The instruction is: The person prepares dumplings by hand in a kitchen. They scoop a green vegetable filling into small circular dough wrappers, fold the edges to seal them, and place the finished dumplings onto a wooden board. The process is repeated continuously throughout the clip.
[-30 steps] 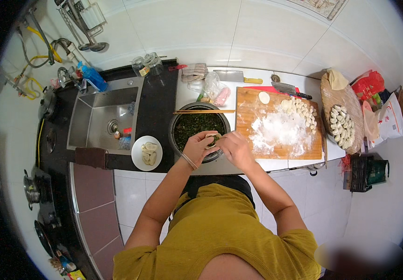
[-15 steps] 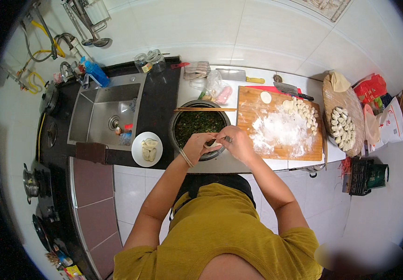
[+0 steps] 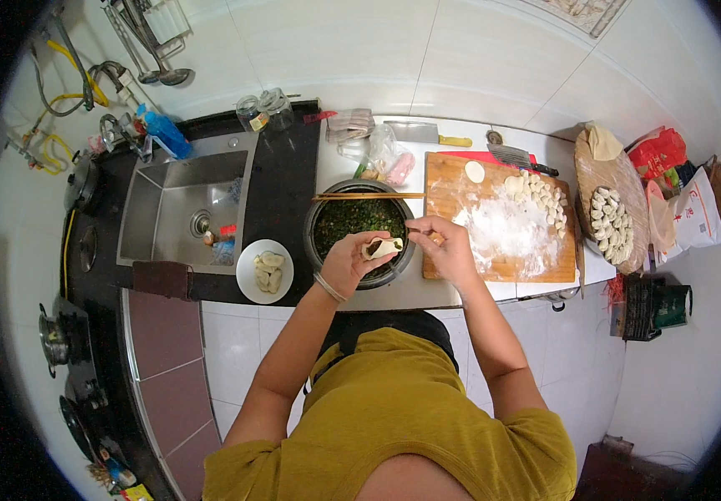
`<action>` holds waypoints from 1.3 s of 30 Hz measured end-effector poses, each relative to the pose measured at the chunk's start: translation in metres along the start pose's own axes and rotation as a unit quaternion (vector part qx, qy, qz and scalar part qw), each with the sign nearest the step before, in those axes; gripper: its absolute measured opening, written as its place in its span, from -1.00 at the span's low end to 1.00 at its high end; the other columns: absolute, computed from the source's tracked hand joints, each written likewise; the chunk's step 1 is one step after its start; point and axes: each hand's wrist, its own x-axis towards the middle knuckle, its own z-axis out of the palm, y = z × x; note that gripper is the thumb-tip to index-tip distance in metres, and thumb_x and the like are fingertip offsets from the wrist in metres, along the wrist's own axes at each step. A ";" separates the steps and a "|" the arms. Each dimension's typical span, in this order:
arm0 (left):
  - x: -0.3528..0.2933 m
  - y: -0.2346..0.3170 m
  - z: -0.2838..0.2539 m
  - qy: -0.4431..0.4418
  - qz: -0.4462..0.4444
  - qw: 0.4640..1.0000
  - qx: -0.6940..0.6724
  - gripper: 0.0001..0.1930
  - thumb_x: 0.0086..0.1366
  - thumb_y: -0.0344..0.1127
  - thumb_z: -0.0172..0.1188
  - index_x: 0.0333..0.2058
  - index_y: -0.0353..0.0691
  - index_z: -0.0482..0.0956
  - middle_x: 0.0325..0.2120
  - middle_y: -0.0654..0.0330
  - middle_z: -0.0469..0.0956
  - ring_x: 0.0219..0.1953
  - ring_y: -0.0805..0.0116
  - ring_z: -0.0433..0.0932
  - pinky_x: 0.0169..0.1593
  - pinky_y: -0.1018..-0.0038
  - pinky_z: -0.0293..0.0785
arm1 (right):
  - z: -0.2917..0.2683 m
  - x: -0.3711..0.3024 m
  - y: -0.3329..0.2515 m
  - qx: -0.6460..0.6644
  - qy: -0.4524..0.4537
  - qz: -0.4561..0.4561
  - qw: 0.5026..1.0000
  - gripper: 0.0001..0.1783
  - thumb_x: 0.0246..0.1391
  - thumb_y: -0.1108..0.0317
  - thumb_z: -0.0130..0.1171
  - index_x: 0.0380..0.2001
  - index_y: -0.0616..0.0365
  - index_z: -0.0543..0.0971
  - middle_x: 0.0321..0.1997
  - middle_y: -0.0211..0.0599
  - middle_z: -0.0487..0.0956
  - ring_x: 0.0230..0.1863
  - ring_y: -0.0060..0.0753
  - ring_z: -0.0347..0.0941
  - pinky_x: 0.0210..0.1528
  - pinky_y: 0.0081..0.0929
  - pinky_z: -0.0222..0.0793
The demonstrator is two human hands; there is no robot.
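Observation:
My left hand point(image 3: 346, 264) is closed on a dumpling point(image 3: 385, 248), a pale dough wrapper folded around dark green filling and open at one side. Under it stands a dark round pot point(image 3: 310, 242) of chopped green filling point(image 3: 359, 219), with a pair of chopsticks point(image 3: 369, 196) laid across the rim. Just right of the dumpling, apart from it, my right hand point(image 3: 448, 247) is closed with thumb and fingers together; what they grip is too small to make out. Left of the pot, a white plate point(image 3: 244, 284) bears several finished dumplings point(image 3: 268, 271).
A floured cutting board point(image 3: 448, 265) on the right carries dough pieces point(image 3: 548, 200) and a flat wrapper point(image 3: 475, 172). Beyond it lie a cleaver point(image 3: 410, 132) and a dark-bladed knife point(image 3: 515, 156). A round tray point(image 3: 627, 175) holds small dough pieces at far right. The sink point(image 3: 139, 225) is left.
My right hand has drawn away to the right from the dumpling. The dumpling in my left hand now shows its filling, and the left hand is slightly higher.

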 end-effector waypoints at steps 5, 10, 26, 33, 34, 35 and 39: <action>0.002 0.001 -0.008 -0.058 -0.028 0.997 -0.046 -0.57 0.36 -0.25 -0.27 -0.09 -0.54 0.40 -0.12 -0.05 0.46 -0.03 0.15 0.46 0.11 0.24 0.41 | 0.017 -0.020 0.036 0.116 0.007 0.039 0.992 -0.82 -0.12 0.55 0.27 -0.35 0.21 0.58 -0.39 -0.39 0.59 -0.35 -0.60 0.46 -0.30 -0.62 0.39; 0.006 -0.010 -0.024 -0.072 -0.031 0.994 -0.082 -0.57 0.36 -0.25 -0.27 -0.05 -0.55 0.36 -0.07 -0.09 0.42 0.02 0.11 0.41 0.16 0.21 0.34 | 0.026 -0.021 0.032 0.095 0.013 -0.020 0.995 -0.86 -0.17 0.58 0.28 -0.45 0.22 0.57 -0.44 -0.36 0.57 -0.39 -0.54 0.47 -0.34 -0.60 0.38; 0.007 -0.019 -0.032 -0.040 0.146 0.943 0.297 -0.67 0.11 -0.27 0.25 -0.16 -0.27 0.52 -0.28 0.12 0.57 -0.23 0.27 0.55 -0.13 0.47 0.45 | 0.037 -0.021 0.010 -0.072 0.051 -0.050 0.995 -0.79 -0.11 0.57 0.24 -0.31 0.23 0.54 -0.47 -0.23 0.57 -0.46 -0.41 0.51 -0.45 -0.55 0.38; -0.002 0.004 -0.013 -0.112 0.141 0.798 0.575 -0.68 0.32 -0.31 -0.10 -0.10 -0.48 0.40 -0.11 -0.09 0.45 -0.05 0.09 0.47 0.10 0.25 0.41 | 0.033 -0.020 0.008 -0.012 0.010 0.037 0.999 -0.76 -0.18 0.55 0.29 -0.33 0.25 0.59 -0.47 -0.17 0.56 -0.47 -0.39 0.50 -0.43 -0.53 0.39; -0.002 0.004 -0.013 -0.111 0.135 0.804 0.569 -0.68 0.32 -0.32 -0.10 -0.10 -0.49 0.39 -0.11 -0.10 0.45 -0.05 0.09 0.47 0.10 0.25 0.41 | 0.032 -0.020 0.010 -0.017 0.008 0.023 1.000 -0.78 -0.19 0.56 0.29 -0.35 0.25 0.60 -0.47 -0.17 0.56 -0.47 -0.38 0.49 -0.43 -0.52 0.39; -0.001 0.003 -0.011 -0.110 0.129 0.809 0.562 -0.68 0.32 -0.33 -0.10 -0.10 -0.51 0.39 -0.10 -0.11 0.44 -0.04 0.09 0.47 0.10 0.24 0.41 | 0.031 -0.020 0.010 -0.033 0.004 0.010 0.999 -0.80 -0.19 0.56 0.28 -0.37 0.25 0.60 -0.47 -0.17 0.55 -0.48 -0.35 0.49 -0.43 -0.51 0.39; 0.007 -0.014 -0.023 -0.081 0.098 0.909 0.397 -0.69 0.28 -0.35 -0.04 -0.12 -0.52 0.39 -0.11 -0.10 0.44 -0.07 0.12 0.47 0.06 0.25 0.42 | 0.027 -0.019 0.009 -0.095 -0.007 -0.052 0.994 -0.85 -0.17 0.58 0.24 -0.42 0.25 0.60 -0.48 -0.17 0.53 -0.50 -0.23 0.47 -0.43 -0.43 0.39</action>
